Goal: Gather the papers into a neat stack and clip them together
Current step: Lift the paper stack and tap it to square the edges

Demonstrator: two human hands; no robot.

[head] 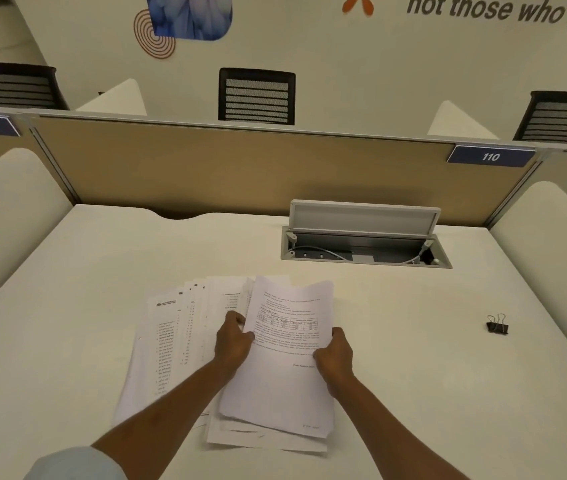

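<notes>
A white bench (67,341) sits before a tan partition (240,168). Both the left hand (233,342) and right hand (334,355) grip the papers (285,372), whose long axis runs away from the person; a binder clip (497,324) lies well apart.

White desk (67,306), tan partition (206,168) along the back. Cable box (365,252) recessed in desk, lid (361,216) flipped up, cables inside. Blue tag "110" (490,156) on partition's right end. Black mesh chair (256,97) behind, one more each side. Wall lettering (504,10) cut off.
</notes>
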